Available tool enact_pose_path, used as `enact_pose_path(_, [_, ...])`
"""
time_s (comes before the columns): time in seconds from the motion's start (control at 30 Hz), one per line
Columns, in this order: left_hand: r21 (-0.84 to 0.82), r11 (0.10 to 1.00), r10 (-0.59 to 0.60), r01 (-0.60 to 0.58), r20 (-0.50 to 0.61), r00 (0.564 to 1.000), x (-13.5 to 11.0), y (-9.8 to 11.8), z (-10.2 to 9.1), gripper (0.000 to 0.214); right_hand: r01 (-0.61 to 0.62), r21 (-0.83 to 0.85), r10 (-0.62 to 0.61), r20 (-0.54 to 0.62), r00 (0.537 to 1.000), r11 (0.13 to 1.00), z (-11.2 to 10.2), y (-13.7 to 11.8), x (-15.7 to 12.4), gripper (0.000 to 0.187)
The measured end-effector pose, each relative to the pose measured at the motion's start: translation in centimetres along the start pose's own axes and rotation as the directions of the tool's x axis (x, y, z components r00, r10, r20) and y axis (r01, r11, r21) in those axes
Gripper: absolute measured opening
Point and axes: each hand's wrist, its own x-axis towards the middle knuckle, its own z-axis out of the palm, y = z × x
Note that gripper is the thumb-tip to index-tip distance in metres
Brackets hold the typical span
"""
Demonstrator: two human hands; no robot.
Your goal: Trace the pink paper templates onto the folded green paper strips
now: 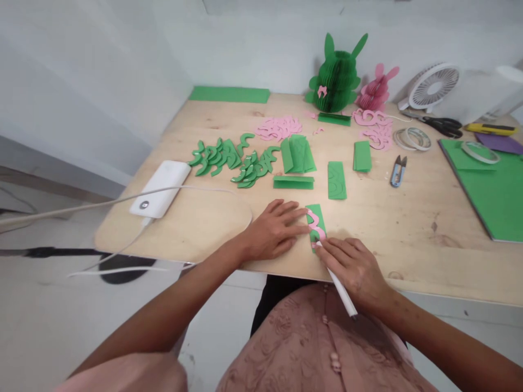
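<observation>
Near the table's front edge lies a small green paper strip [321, 214] with a wavy pink paper cut-out [315, 220] on top of it. My left hand [275, 230] rests flat on the table with fingers spread, its fingertips on the left edge of the pink cut-out and strip. My right hand [354, 268] is closed around a white pen [342, 293], whose tip meets the lower part of the strip by the cut-out. Just beyond lies a green paper piece [336, 181] with curved lines drawn on it.
Green curved cut-outs [212, 156] and pink cut-outs [279, 128] lie in piles. Folded green papers [298, 153], snips [398, 172], tape rolls [417, 139] and scissors [443, 125] are around. Paper rabbits [337, 76] stand behind. A white power bank [161, 188] trails cables at left.
</observation>
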Motion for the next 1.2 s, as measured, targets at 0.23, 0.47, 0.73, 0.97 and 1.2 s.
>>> enact_pose_path(0.23, [0.011, 1.0, 0.006, -0.006, -0.012, 1.0, 0.1, 0.1, 0.0, 0.039, 0.041, -0.033, -0.042, -0.006, 0.999, 0.999, -0.1, 0.1, 0.1, 0.033])
enact_pose_path(0.47, [0.001, 1.0, -0.003, 0.003, -0.023, 1.0, 0.1, 0.3, 0.1, 0.039, 0.089, -0.106, -0.091, -0.019, 0.996, 0.99, 0.3, 0.3, -0.1, 0.03])
enact_pose_path(0.73, [-0.061, 0.998, -0.035, 0.032, -0.047, 0.998, 0.0, 0.8, -0.3, 0.038, 0.11, -0.107, -0.115, -0.04, 0.993, 0.988, 0.5, 0.5, -0.3, 0.029])
enact_pose_path(0.97, [-0.117, 0.993, -0.051, 0.036, -0.129, 0.99, -1.4, 2.8, 0.0, 0.037, 0.107, -0.078, -0.112, -0.054, 0.992, 0.991, 1.0, 0.7, -0.6, 0.031])
enact_pose_path(1.2, [-0.042, 0.999, -0.027, 0.026, -0.035, 0.999, -1.6, 3.5, 0.1, 0.044, 0.113, -0.083, -0.119, -0.065, 0.991, 0.99, 1.1, 0.7, -0.6, 0.029])
